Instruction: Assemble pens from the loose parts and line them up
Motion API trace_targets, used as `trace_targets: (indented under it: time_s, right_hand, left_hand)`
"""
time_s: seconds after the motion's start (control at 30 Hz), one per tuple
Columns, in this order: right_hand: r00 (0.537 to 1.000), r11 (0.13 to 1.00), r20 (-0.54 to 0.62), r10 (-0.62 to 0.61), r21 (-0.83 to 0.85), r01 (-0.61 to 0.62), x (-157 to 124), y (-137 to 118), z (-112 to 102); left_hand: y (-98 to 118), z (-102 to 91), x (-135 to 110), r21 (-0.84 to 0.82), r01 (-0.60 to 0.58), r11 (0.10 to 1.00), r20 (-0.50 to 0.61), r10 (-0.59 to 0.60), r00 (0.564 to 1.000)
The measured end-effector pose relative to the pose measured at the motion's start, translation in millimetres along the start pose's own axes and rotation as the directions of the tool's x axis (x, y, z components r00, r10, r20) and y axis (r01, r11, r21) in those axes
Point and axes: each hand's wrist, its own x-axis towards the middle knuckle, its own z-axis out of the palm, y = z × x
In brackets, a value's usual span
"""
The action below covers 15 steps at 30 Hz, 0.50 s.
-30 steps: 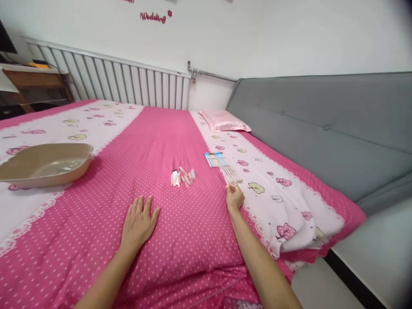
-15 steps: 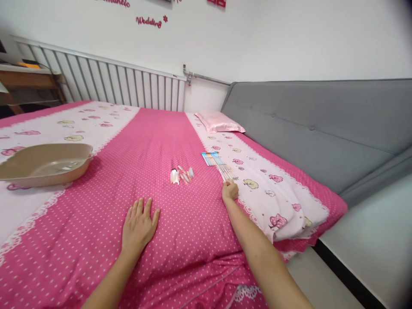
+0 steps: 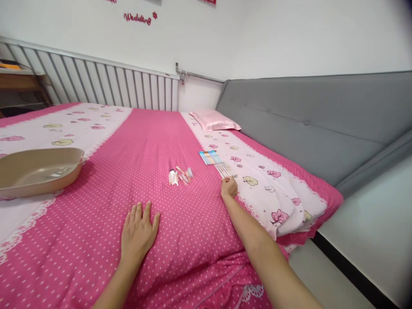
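My left hand (image 3: 139,229) lies flat and open on the pink polka-dot bedspread (image 3: 151,141), fingers together and stretched forward. My right hand (image 3: 229,187) is reached out, fingers curled at the near end of a row of coloured pens (image 3: 217,162) that lies on the seam between the pink and white cloth. Whether it grips a pen I cannot make out. A small pile of pen caps (image 3: 180,176) rests on the bedspread between the two hands, a little farther away.
A beige plastic basin (image 3: 35,169) sits on the bed at the left. A pink pillow (image 3: 214,120) lies at the far right by the grey padded headboard (image 3: 305,120). A white radiator (image 3: 96,86) lines the wall. The bed's edge drops off at the right.
The view has swung slightly right and down. My right hand has stayed at the near end of the pen row; my left hand has not moved on the bedspread.
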Motion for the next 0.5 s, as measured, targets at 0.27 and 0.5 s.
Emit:
trace_targets:
  time_s: [0.27, 0.5]
  right_hand:
    - [0.999, 0.999, -0.046, -0.029, 0.012, 0.03, 2.5, 1.3, 4.3]
    - [0.997, 0.999, -0.066, -0.031, 0.01, 0.032, 1.2, 1.1, 2.8]
  left_hand:
    - [1.4, 0.0, 0.0, 0.008, -0.008, 1.0, -0.009, 0.008, 1.0]
    - [1.2, -1.5, -0.7, -0.005, 0.0, 1.0, 0.001, 0.0, 1.0]
